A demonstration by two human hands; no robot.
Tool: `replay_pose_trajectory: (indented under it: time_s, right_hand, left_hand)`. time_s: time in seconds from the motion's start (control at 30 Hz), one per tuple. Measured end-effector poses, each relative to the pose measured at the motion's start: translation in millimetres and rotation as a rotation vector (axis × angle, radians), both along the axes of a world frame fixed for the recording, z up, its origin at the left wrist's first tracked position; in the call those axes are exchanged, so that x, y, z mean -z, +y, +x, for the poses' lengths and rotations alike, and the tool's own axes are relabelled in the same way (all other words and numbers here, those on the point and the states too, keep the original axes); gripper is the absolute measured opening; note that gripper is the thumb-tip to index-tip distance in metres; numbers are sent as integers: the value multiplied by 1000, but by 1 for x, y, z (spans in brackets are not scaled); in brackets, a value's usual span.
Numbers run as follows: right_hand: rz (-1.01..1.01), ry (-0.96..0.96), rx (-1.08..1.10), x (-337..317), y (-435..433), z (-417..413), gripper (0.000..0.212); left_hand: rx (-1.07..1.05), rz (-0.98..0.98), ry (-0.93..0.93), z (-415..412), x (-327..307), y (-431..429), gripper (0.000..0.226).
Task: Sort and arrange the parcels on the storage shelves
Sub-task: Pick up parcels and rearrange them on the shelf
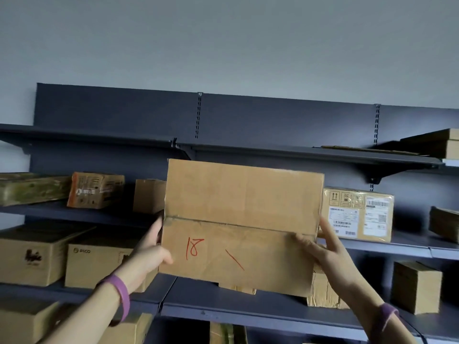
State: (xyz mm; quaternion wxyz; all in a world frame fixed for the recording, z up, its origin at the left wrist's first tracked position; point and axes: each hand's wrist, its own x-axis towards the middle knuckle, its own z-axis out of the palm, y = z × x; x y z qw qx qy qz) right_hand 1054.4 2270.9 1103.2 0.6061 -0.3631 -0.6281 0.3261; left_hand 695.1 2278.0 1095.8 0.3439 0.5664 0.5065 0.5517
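Observation:
A brown cardboard parcel (242,227) marked "18" in red is held up in the air in front of the dark blue shelves (285,152). My left hand (154,252) grips its left edge, thumb on the front face. My right hand (323,247) grips its right edge, thumb lying across the front near the tape seam. The parcel covers part of the second shelf from the top behind it.
The top shelf holds a flat box (437,142) at the far right. The second shelf carries an orange-edged box (95,189), a small brown box (149,196) and a labelled parcel (359,214). Lower shelves hold a PICO box (96,261) and other cartons (417,286).

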Motion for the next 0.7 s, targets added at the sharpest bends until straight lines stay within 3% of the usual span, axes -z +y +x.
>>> replay_pose_trajectory:
  time_s: [0.1, 0.17, 0.27, 0.33, 0.43, 0.5, 0.6, 0.7]
  right_hand:
    - [26, 6, 1, 4, -6, -6, 68]
    - [63, 61, -8, 12, -3, -8, 55]
    - [88, 104, 12, 26, 2, -9, 53]
    - [101, 101, 29, 34, 4, -10, 57]
    - [124, 53, 76, 41, 7, -10, 63]
    - [137, 17, 99, 44, 6, -11, 63]
    - [170, -57, 188, 44, -2, -18, 63]
    - [162, -131, 182, 41, -13, -21, 62]
  left_hand:
    - [-12, 24, -76, -5, 3, -2, 93]
    - [-3, 64, -104, -9, 3, -7, 67]
    - [80, 86, -125, -14, -4, -18, 40]
    - [151, 59, -144, -17, -5, -23, 53]
    - [192, -11, -152, -20, -7, -25, 106]
    - [171, -53, -158, -21, -13, -28, 129]
    - [150, -68, -138, -17, -16, -32, 119]
    - [181, -40, -282, -19, -9, -33, 105]
